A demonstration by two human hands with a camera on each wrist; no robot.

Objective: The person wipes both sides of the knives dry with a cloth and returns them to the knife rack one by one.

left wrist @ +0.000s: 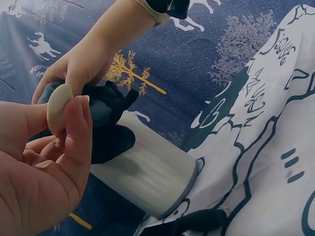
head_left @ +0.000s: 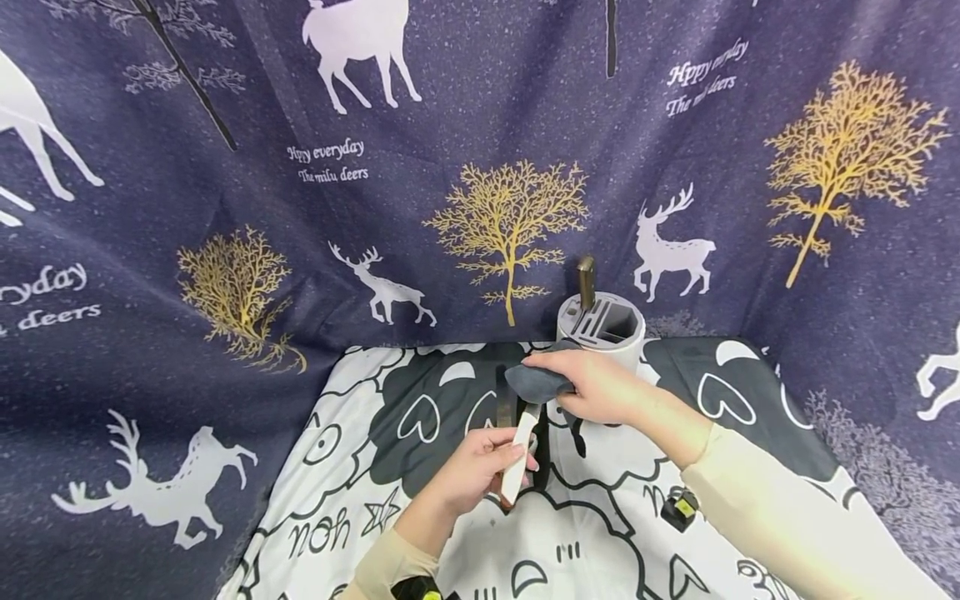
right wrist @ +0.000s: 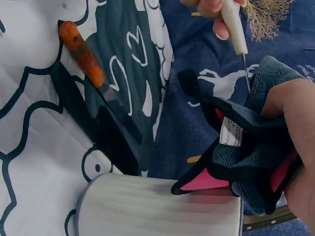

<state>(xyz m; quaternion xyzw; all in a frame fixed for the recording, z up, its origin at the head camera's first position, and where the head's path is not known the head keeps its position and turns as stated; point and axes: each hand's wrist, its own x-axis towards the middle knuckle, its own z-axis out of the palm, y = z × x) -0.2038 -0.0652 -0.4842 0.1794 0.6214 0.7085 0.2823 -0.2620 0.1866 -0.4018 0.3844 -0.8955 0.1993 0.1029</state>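
We see the left hand (head_left: 474, 468), lower centre of the head frame, with fingers clamped on the white-handled knife (head_left: 522, 454). Right hand (head_left: 603, 385), just right of centre, has fingers pinching a dark grey cloth (head_left: 536, 385) against the blade. White knife block (head_left: 637, 346) stands right of centre, brown handle (head_left: 587, 282) sticking up. In the right wrist view we get an orange-handled knife (right wrist: 91, 64), upper left.

White knife handle (right wrist: 235, 28), grey-blue cloth (head_left: 536, 385)
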